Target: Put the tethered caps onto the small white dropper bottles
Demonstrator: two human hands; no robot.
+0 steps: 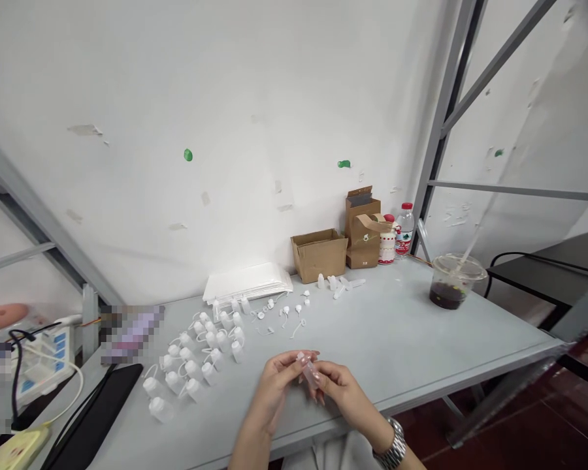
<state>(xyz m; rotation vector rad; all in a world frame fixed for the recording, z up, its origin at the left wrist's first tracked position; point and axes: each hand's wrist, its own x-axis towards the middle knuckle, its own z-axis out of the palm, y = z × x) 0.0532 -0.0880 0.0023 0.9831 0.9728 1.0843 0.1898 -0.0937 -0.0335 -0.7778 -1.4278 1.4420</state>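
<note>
Near the front edge of the grey table, my left hand [277, 380] and my right hand [339, 386] meet around a small translucent plastic bottle [310, 371]. The right fingers wrap the bottle's body, while the left thumb and fingers close at its neck end. The bottle is tilted, and whether a cap sits on it is too small to tell. To the left stand several similar white bottles [192, 369], many with looped straps. Small white caps with straps [298, 308] lie loose beyond my hands.
At the back are a stack of white sheets [249, 282], an open cardboard box [319, 256], a brown paper bag [365, 241] and several small plastic bottles. A lidded plastic bowl of dark liquid [451, 287] stands right. A black mat [98, 418] and cables lie left.
</note>
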